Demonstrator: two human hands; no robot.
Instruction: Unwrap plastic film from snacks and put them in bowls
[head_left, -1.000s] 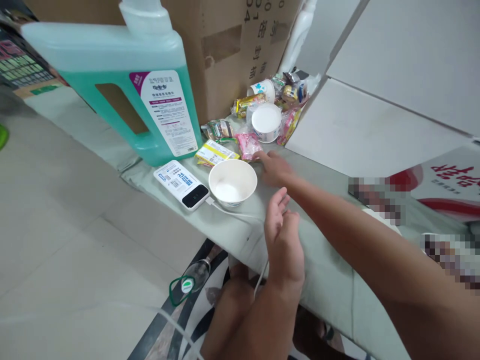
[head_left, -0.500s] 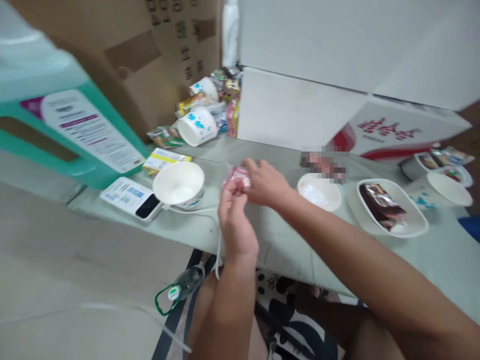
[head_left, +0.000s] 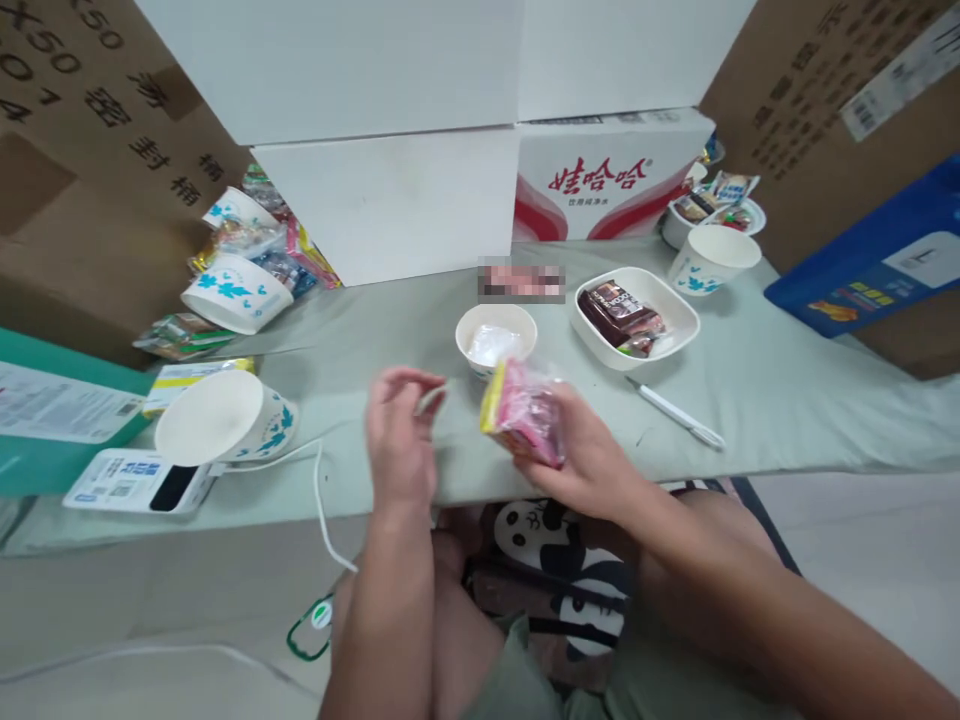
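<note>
My right hand (head_left: 592, 455) is closed around a pink and yellow plastic snack packet (head_left: 525, 410), held above the front of the table. To its left, my left hand (head_left: 401, 430) has curled fingers, with a small pale thing (head_left: 433, 398) at the fingertips that I cannot make out. Just behind the packet stands a white paper bowl (head_left: 469, 330) with clear plastic in it. A squarish white bowl (head_left: 686, 325) farther right holds a dark brown snack packet (head_left: 619, 310). A white pen (head_left: 679, 415) lies in front of that bowl.
A paper bowl (head_left: 206, 420) stands at the left beside a white scale-like device (head_left: 112, 485) with a cable. Tipped paper cups (head_left: 232, 290) and snack packets lie back left. White cartons (head_left: 390, 210) line the back. Another paper cup (head_left: 709, 260) is at the right.
The view has swung to the right. My hands were together at a pink packet; now they are apart, with the packet in my right hand, near the middle bowl.
</note>
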